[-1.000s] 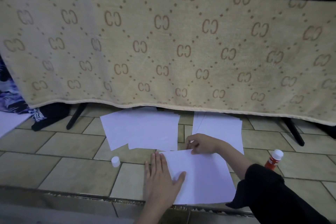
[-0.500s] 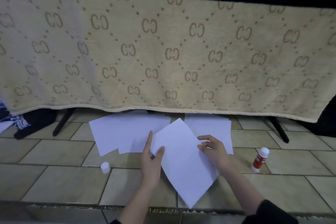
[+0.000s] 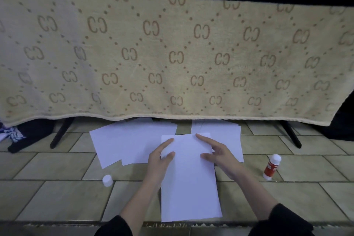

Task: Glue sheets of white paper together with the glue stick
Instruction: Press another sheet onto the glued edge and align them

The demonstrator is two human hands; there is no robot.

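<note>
where the fingers meet the paper, i log this: left fingers (image 3: 168, 142) straight and spread, thumb (image 3: 169, 156) on top of the sheet's left edge, forefinger along its upper left corner. right fingers (image 3: 204, 138) also straight, forefinger reaching to the top edge, thumb (image 3: 207, 157) flat on the face of the sheet. neither hand curls round anything that i can see; both lie flat on the paper.

item: left hand (image 3: 158, 161), at the left side of the sheet, forearm bare, dark sleeve (image 3: 115, 226) at the bottom edge of view.
item: right hand (image 3: 223, 156), at the upper right of the sheet, same dark sleeve lower down.
item: white sheet (image 3: 188, 188), lying upright and lengthwise on the tiled floor (image 3: 57, 201), between the two hands; whether it is one sheet or more, i cannot tell.
item: loose pile of paper (image 3: 130, 142), just behind and left, partly under the sheet.
item: second pile (image 3: 228, 136), behind and right, under the right hand.
item: glue stick (image 3: 271, 166), red body, white top end, standing tilted on the floor well to the right of the right hand.
item: white cap (image 3: 107, 180), on the floor left of the left forearm, apart from the stick.
item: beige patterned blanket (image 3: 172, 53), hanging over a dark-legged stand (image 3: 61, 133) behind the paper.
</note>
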